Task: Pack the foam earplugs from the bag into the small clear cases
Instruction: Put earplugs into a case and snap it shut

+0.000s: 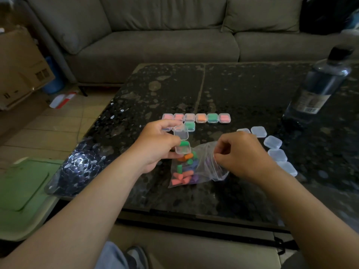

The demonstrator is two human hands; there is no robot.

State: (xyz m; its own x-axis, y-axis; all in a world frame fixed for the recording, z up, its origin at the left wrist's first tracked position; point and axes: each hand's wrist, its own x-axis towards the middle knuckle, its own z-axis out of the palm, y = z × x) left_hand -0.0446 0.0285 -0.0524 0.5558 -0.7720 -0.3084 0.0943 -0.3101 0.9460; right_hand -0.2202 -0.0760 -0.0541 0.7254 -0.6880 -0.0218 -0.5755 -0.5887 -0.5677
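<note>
Open clear case (182, 141), lid up, one green earplug (183, 143) inside, held above the bag (196, 166) near the table's (242, 90) front edge. Left hand (157, 144) pinches the case by its left side. Right hand (242, 154) curled, fingers gripping the bag's mouth; whether it also holds a plug can't be made out. Filled cases (196, 117) in rows behind, partly hidden by the left hand. Empty cases (273, 146) curve along the right. Bottle (318, 82) at far right edge.
</note>
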